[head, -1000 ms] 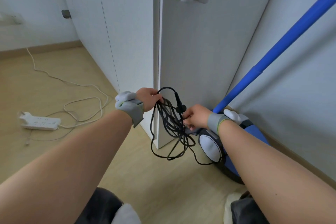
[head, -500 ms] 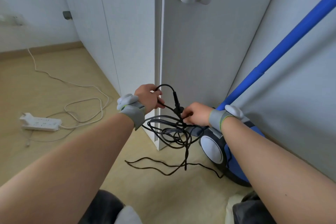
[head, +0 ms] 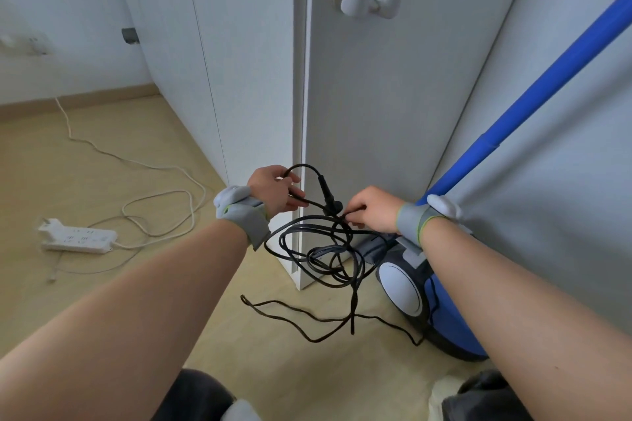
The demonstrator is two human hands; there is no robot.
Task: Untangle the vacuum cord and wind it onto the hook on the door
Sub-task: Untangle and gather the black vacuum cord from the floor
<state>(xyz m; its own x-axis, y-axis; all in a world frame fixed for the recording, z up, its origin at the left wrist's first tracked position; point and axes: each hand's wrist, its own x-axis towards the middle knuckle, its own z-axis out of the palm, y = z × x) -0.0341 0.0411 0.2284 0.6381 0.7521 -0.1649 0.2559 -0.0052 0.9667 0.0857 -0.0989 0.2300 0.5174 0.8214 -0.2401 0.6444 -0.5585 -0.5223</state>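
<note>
Vacuum cord (head: 318, 249) hangs tangled between my hands, low by the door (head: 393, 113) edge, with its tail on the floor (head: 51, 181) beside the vacuum (head: 400, 290). Left hand (head: 273, 190) grips the plug-end loop, right hand (head: 374, 212) pinches a strand. Untangling looks barely begun. Hook (head: 367, 3) is bare, so all the winding is left.

Count is: 1 tangled black vacuum cord (head: 353, 304), 1 white plastic door hook (head: 367, 5), 1 blue-and-white canister vacuum (head: 444, 311), 1 blue wand tube (head: 533, 92), 1 white power strip (head: 77, 239), 2 hands: left hand (head: 275, 190), right hand (head: 374, 210).
</note>
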